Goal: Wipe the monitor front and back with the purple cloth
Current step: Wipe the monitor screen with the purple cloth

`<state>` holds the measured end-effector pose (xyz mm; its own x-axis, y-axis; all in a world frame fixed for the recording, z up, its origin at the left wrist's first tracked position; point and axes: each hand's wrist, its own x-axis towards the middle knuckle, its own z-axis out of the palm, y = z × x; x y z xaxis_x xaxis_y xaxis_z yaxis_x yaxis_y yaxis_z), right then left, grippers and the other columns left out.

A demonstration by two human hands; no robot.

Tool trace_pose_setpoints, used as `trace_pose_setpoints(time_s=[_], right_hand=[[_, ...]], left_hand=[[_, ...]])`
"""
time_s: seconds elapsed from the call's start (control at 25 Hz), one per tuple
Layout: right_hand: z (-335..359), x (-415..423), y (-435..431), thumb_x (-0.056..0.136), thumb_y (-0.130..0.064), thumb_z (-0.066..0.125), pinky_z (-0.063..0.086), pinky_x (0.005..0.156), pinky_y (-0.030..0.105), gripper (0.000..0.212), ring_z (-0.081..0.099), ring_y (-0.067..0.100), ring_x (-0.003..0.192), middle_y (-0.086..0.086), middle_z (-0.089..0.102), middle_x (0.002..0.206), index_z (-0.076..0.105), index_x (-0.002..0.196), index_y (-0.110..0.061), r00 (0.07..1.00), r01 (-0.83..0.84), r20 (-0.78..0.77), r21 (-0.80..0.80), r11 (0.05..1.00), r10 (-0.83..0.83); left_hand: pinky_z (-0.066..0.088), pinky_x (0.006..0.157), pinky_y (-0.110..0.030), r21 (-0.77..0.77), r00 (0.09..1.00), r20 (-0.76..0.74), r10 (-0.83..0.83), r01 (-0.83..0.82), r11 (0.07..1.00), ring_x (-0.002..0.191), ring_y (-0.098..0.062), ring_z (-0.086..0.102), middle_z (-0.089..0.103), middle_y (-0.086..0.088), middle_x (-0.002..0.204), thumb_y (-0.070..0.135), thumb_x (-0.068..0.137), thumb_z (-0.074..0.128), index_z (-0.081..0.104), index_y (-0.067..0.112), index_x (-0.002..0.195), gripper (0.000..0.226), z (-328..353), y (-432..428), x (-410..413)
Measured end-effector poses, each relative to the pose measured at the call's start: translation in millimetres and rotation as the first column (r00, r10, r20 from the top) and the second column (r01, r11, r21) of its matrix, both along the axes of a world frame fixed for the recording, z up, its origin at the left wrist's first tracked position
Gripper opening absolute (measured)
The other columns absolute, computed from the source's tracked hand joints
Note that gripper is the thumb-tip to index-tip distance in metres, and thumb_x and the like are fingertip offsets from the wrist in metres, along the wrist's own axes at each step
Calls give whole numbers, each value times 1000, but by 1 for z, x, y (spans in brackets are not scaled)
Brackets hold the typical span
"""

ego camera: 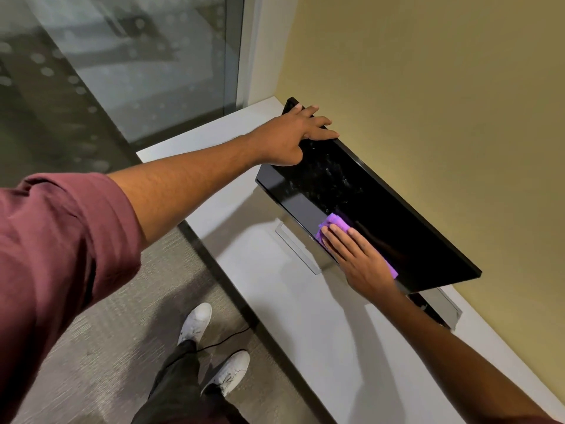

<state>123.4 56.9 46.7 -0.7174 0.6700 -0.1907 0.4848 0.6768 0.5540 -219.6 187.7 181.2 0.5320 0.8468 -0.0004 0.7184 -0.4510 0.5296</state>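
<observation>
While the left hand point(295, 134) clasps the top edge of the monitor point(376, 215) to steady it on the tabletop point(305, 301), the right hand point(356, 255) presses the purple cloth point(334, 223) flat against the lower screen, fingers extended, no closed grip.

A long white table point(305, 301) runs diagonally along a mustard-yellow wall point(428, 87), its far end near a glass panel point(122, 71). Its top is plain and smooth, with soft shadows across it. Standing on it is a black monitor point(382, 215), carried by a silver, open-frame stand point(298, 249) whose base rests flat on the tabletop. The stand's other end shows beside the wall, past the screen's lower right corner. Below the table's dark front edge lies grey carpeted floor point(122, 316). On the floor stand two white shoes point(195, 322), and a thin black cable point(226, 339) trails across the carpet between them.
</observation>
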Motion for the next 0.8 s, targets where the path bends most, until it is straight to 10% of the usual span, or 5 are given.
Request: trace_pose_setpoints(time_s=[0.8], right_hand=[[-30,131,-66,99,-8,50,-1,132,57,77,1,40,166,21,7,179,19,168,1,997,-61,35,-117,991,66]], left_hand=[[0,134,-46,-2,998,53,33,-33,999,165,-26,7,38,2,168,-15,73,42,47,32,158,98,-5,-8,-1]])
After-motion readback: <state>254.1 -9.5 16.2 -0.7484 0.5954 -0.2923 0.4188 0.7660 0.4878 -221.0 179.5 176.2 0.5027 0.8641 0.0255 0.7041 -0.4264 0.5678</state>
